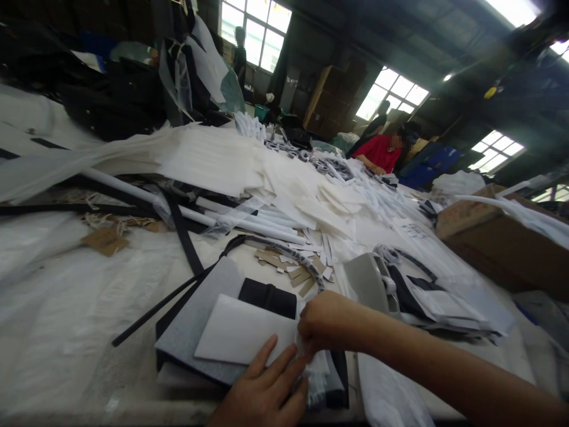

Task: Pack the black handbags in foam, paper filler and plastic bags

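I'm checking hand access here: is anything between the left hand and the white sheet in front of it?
Nothing visible does: the left hand has fingers over the near right part of the white sheet. The right hand is curled at the sheet's right end, and the banded black piece lies beyond the sheet.

From where I stand, a heap of white sheets [213, 157] sprawls over white tubes [253, 224], with a brown tag [105, 239] lying near them on the left. Farther back I see a person in a red top [381, 152] leaning forward, stacked brown boxes [326, 98] and a bright paned window [392, 92], while an open cardboard carton [498, 243] sits tilted on the right.
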Action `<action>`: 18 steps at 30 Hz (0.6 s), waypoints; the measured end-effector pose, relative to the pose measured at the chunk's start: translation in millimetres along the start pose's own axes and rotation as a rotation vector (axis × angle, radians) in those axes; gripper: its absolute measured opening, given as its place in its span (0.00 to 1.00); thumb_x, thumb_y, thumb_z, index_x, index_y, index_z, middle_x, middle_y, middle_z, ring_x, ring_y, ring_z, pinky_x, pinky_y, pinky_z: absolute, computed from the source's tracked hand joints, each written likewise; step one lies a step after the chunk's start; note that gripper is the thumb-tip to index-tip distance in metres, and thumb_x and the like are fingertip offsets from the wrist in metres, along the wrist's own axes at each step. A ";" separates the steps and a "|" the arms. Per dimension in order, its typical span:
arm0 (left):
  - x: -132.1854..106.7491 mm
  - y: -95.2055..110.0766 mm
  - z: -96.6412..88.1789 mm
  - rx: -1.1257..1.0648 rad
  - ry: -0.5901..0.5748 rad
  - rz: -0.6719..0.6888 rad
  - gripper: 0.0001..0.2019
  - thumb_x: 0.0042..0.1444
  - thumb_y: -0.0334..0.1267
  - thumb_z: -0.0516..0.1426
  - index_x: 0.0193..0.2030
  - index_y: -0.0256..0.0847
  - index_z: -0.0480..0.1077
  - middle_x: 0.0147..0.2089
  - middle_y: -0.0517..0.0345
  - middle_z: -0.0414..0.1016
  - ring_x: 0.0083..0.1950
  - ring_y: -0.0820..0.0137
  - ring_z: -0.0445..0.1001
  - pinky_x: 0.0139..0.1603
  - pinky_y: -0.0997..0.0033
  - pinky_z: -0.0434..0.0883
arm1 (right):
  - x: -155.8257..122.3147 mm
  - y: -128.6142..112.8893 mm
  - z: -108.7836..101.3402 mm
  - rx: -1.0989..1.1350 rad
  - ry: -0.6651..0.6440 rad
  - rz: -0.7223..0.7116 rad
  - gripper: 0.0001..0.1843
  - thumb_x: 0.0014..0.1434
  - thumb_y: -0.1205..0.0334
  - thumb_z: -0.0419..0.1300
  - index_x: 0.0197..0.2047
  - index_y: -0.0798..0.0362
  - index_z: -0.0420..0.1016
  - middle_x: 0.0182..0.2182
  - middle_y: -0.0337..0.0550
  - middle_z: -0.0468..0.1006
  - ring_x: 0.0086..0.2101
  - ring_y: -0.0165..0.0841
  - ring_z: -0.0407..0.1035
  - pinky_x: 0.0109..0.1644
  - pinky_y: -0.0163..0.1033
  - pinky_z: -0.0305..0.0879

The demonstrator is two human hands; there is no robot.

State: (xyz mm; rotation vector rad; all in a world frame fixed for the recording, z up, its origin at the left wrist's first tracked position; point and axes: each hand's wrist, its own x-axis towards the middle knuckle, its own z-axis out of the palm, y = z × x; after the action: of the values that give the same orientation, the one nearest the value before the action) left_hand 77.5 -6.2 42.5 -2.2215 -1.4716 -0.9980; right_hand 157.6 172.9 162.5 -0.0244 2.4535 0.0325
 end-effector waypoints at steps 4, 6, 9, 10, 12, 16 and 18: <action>-1.1 -0.1 1.3 0.013 -0.002 0.008 0.07 0.65 0.34 0.54 0.44 0.42 0.74 0.58 0.56 0.75 0.63 0.66 0.69 0.73 0.52 0.45 | 11.6 -3.7 -7.9 -0.042 -0.034 -0.015 0.13 0.53 0.51 0.68 0.28 0.52 0.83 0.22 0.45 0.81 0.22 0.35 0.72 0.24 0.36 0.51; -2.2 0.1 3.5 0.019 -0.005 0.013 0.07 0.65 0.33 0.54 0.45 0.42 0.74 0.58 0.56 0.75 0.62 0.65 0.69 0.73 0.51 0.45 | 13.8 0.9 -7.8 -0.051 -0.020 -0.022 0.14 0.53 0.50 0.68 0.27 0.52 0.83 0.21 0.45 0.80 0.22 0.34 0.72 0.24 0.35 0.51; -3.7 0.3 6.2 0.016 0.022 0.015 0.08 0.65 0.33 0.53 0.45 0.42 0.74 0.56 0.56 0.76 0.61 0.65 0.71 0.74 0.50 0.43 | 15.0 13.5 -3.6 -0.074 0.039 0.005 0.24 0.51 0.39 0.66 0.27 0.54 0.83 0.20 0.48 0.79 0.22 0.35 0.71 0.24 0.35 0.50; -4.2 0.0 6.7 0.015 0.024 0.018 0.09 0.65 0.32 0.53 0.46 0.42 0.74 0.55 0.56 0.77 0.61 0.65 0.71 0.74 0.50 0.42 | 15.7 18.1 -1.5 -0.075 0.056 0.023 0.29 0.48 0.34 0.64 0.27 0.55 0.83 0.20 0.49 0.79 0.21 0.35 0.71 0.24 0.35 0.50; -5.0 -1.4 6.8 0.015 0.004 0.036 0.12 0.66 0.30 0.51 0.48 0.41 0.74 0.54 0.56 0.77 0.60 0.65 0.71 0.74 0.49 0.40 | 18.3 26.4 2.9 -0.043 0.047 0.074 0.35 0.44 0.28 0.63 0.27 0.56 0.83 0.19 0.50 0.79 0.21 0.35 0.70 0.25 0.35 0.51; -4.5 -6.2 4.2 0.030 -0.006 0.078 0.13 0.66 0.29 0.49 0.49 0.41 0.73 0.54 0.55 0.77 0.60 0.65 0.71 0.74 0.51 0.39 | 26.1 42.9 9.6 0.188 -0.048 0.199 0.33 0.36 0.27 0.65 0.24 0.52 0.83 0.16 0.41 0.76 0.20 0.32 0.66 0.28 0.36 0.54; -2.9 -8.7 1.3 0.042 -0.020 0.103 0.13 0.65 0.30 0.50 0.50 0.41 0.73 0.54 0.55 0.77 0.60 0.65 0.71 0.74 0.52 0.39 | 26.1 53.7 10.3 0.263 -0.019 0.259 0.30 0.35 0.30 0.68 0.23 0.50 0.82 0.15 0.37 0.74 0.20 0.31 0.65 0.28 0.35 0.53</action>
State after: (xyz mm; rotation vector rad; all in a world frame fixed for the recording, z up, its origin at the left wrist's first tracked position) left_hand 69.6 -3.7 38.4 -2.2586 -1.3584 -0.9064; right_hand 142.6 226.6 138.8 0.4069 2.4073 -0.1754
